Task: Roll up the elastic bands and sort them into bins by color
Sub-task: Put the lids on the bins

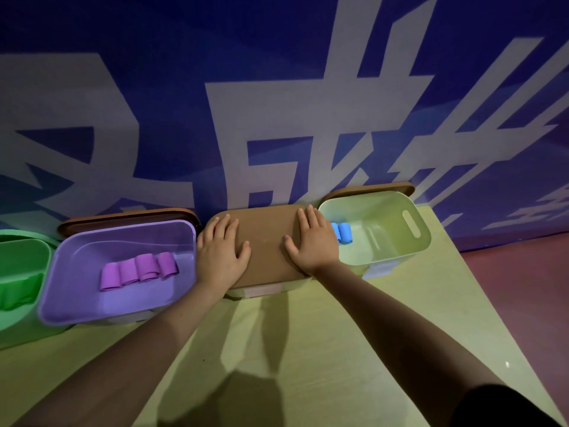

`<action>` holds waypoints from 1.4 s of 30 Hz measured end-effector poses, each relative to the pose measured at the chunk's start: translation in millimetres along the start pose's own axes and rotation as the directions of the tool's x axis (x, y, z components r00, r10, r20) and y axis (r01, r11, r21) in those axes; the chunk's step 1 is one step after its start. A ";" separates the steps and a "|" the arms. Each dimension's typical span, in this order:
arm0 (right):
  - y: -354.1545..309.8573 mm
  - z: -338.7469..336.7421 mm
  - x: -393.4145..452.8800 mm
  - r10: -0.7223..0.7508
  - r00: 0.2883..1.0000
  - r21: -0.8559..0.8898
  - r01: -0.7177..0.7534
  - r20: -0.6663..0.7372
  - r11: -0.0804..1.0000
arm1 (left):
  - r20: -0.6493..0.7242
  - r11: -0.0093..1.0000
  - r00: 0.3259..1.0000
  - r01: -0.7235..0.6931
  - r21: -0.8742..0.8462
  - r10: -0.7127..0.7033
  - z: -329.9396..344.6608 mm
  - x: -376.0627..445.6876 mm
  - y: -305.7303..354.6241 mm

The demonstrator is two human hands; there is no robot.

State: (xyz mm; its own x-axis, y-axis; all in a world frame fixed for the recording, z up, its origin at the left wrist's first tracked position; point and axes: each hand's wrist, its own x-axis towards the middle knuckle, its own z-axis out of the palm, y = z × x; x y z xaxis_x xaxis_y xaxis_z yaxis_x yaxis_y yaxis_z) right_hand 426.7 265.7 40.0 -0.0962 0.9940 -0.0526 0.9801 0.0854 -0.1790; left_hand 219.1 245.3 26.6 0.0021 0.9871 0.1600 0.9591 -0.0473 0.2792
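Behind the desk (308, 334) rises a blue wall (184, 41) printed with large pale characters, and a reddish floor (523, 288) shows at the right. Four bins stand in a row along the desk's far edge, against the wall.

At the far left, a green bin (18, 322) is partly cut off by the frame, with green material (18, 291) lying inside it. Beside it sits a purple bin (77, 303) holding four purple rolls (138, 271) side by side in a line. A brown lid (129, 217) leans behind this bin, against the wall.

The middle bin (261, 291) is covered by a brown lid (266, 241); only its pale front wall shows below the lid's edge. Both hands lie flat on this lid with fingers straight and spread, palms down, gripping nothing. The left hand (220, 254) rests on the lid's left end, just beside the purple bin's rim. The right hand (312, 240) rests on the lid's right end, just beside the next bin.

That next bin is pale green (409, 241), with a slot handle in its right wall. Two blue rolls (341, 232) lie inside it near its left wall, partly hidden by the right hand. Another brown lid (369, 188) stands behind it against the wall.

Both forearms reach in from the lower frame, casting shadows on the yellow-green desk. A dark sleeve (498, 408) shows at the lower right.
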 end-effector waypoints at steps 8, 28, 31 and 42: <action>28.8 -32.2 9.5 -0.038 0.997 0.290 0.056 -0.069 0.955 | 0.126 0.990 0.992 0.000 0.139 -0.017 -12.3 4.7 10.4; 177.7 -70.3 67.7 0.044 0.999 -0.086 -0.046 -0.024 0.995 | 0.339 0.965 0.921 -0.113 -0.237 0.191 25.2 39.5 148.5; 181.6 -70.4 67.5 0.039 0.993 -0.027 -0.042 -0.108 0.999 | 0.312 0.980 0.934 -0.136 -0.148 0.176 29.5 34.4 155.9; 149.2 -103.8 11.7 0.081 0.785 0.192 0.048 -0.614 0.980 | 0.500 0.652 0.862 0.429 -0.626 -0.087 22.5 61.4 156.9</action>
State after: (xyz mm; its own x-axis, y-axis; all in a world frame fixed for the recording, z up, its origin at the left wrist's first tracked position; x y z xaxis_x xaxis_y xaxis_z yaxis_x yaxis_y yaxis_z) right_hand 589.8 297.3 114.6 0.1107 0.8297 0.5470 0.9230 0.1182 -0.3662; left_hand 376.1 301.8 58.9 0.0598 0.9312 -0.3596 0.4489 0.2967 0.8429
